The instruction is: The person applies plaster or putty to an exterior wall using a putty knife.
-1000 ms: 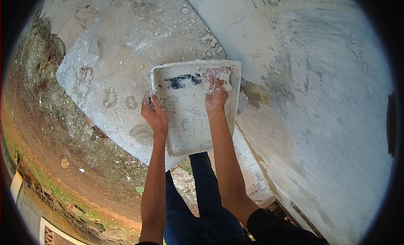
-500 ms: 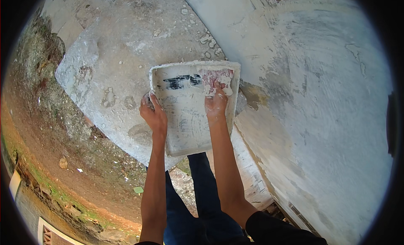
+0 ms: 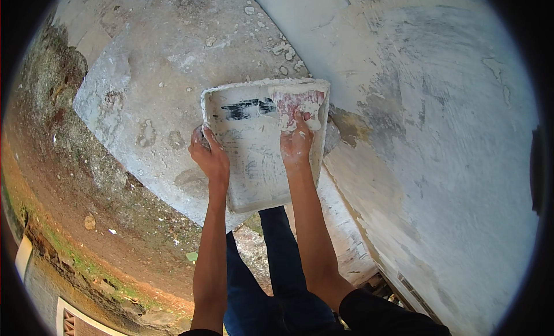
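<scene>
A shallow rectangular tray (image 3: 254, 163), crusted with whitish plaster, is held up in front of me. My left hand (image 3: 210, 154) grips its left rim, thumb on the inner side. In the tray's far right corner lies a wide, reddish scraper blade (image 3: 297, 105) smeared with white paste. My right hand (image 3: 297, 145) is closed on this scraper at its near end, the fingers flecked with white. A dark streaked patch shows on the tray floor, left of the scraper.
To the right stands a wall (image 3: 438, 151) with patchy white and grey skim coat. Below the tray is a stained concrete slab (image 3: 161, 99) with dried splatters. Left of it runs bare soil (image 3: 133, 243) with a small stone (image 3: 90, 222).
Both hands, the tray and the scraper hold nearly the same pose. The tray's far edge sits very slightly higher, and the view has shifted a little.
</scene>
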Action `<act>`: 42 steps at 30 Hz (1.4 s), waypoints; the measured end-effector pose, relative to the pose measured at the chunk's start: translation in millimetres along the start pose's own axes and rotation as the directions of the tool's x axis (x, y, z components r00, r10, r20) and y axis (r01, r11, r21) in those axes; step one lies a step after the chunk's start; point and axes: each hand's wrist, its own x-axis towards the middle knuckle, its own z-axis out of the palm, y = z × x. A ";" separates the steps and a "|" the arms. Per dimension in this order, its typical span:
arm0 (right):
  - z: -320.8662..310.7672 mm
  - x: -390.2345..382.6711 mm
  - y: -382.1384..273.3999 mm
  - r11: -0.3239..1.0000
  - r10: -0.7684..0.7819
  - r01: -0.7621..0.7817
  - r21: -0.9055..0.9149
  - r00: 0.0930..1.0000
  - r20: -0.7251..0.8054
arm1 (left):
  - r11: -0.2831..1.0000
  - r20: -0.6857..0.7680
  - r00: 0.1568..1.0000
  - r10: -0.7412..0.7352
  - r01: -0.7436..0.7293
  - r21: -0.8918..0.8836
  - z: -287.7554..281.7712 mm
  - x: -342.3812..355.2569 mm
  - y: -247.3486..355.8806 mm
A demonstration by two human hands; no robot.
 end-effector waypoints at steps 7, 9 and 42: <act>-25.7 -12.5 1.7 0.998 -0.047 0.037 0.049 0.975 0.216 | 1.000 0.043 0.999 -0.012 0.011 0.026 -0.6 -0.9 7.1; -35.1 -20.2 0.3 0.997 -0.066 0.056 0.057 0.977 0.203 | 0.980 -0.077 0.977 0.198 -0.199 -0.005 1.5 1.8 0.4; -72.1 -10.6 -6.3 0.855 0.140 -0.047 -0.516 0.980 0.143 | 1.000 0.065 0.998 0.013 -0.015 0.028 -5.2 3.0 -0.3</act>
